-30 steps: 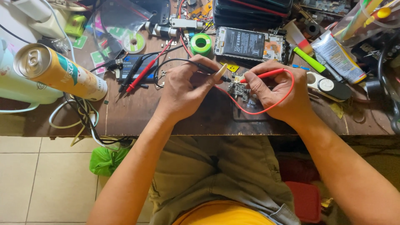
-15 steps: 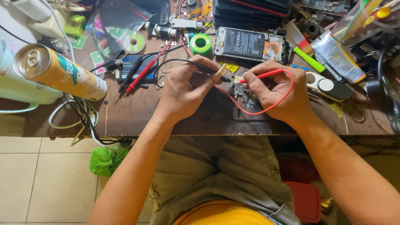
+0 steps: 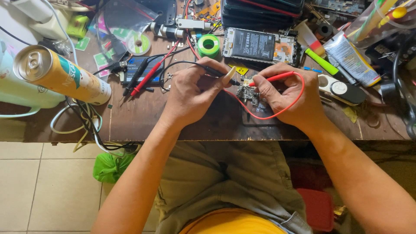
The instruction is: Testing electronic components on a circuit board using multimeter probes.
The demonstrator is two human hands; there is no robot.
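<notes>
Crowding a wooden bench (image 3: 143, 117) above tiled floor (image 3: 39, 186)

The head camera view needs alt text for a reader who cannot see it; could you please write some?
Seen from above, a person's left hand holds a black probe and the right hand a red probe, both tips at a small circuit board on a cluttered wooden workbench. An opened phone lies just beyond.

Worn matt wooden table (image 3: 182, 125), glossy metal can (image 3: 60, 73)
</notes>
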